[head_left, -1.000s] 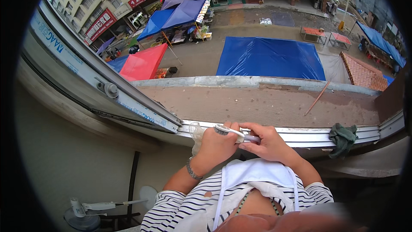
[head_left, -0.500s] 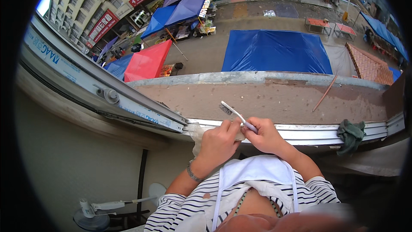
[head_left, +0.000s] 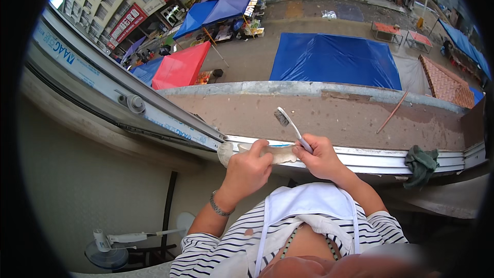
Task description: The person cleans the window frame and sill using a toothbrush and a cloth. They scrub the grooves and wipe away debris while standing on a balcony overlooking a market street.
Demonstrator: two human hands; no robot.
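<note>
My right hand grips a white toothbrush with worn grey bristles, its head pointing up and away over the ledge. The same fingers pinch one end of a pale, off-white cloth. My left hand is closed on the cloth's other part, so it stretches between both hands above the white window track. One bunched end of the cloth hangs left of my left hand, by the sash corner. A short blue streak shows just behind the cloth; what it is I cannot make out.
A dark green rag drapes over the track at the right. The open sash slants along the left. Beyond lies a brown outer ledge with a thin stick, then a street with blue tarps. A fan stands lower left.
My hands have moved apart, drawing the cloth out between them. The left hand went left and lower; the right shifted slightly right, and the toothbrush now points more steeply away.
</note>
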